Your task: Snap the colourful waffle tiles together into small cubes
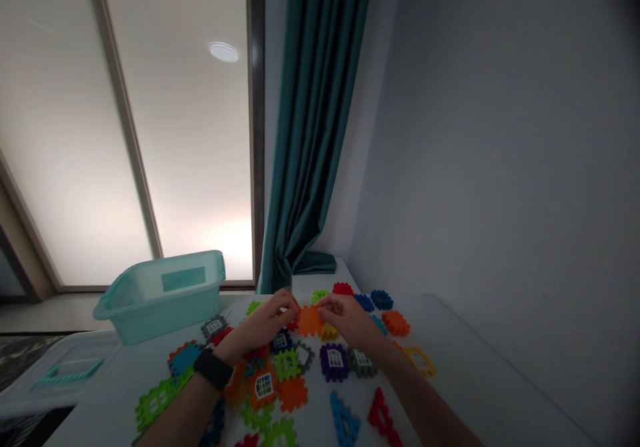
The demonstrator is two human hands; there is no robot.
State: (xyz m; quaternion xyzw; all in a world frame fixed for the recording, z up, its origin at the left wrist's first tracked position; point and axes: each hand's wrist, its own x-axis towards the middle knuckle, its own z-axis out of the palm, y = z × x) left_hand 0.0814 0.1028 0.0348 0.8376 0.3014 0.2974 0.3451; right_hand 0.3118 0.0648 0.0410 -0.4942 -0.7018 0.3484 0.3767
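Between my two hands is an orange square building tile with toothed edges. My left hand, with a dark watch on its wrist, pinches the tile's left edge. My right hand has its fingers closed on the right edge. Just below lie a purple window tile, a lime green tile and an orange window tile. A yellow tile shows partly beside my right fingers. Some pieces under my left wrist are hidden.
A teal plastic bin stands at the back left, beside a clear lid. Blue tiles and an orange stack sit at the right. Blue and red triangular pieces lie in front. A green curtain hangs behind.
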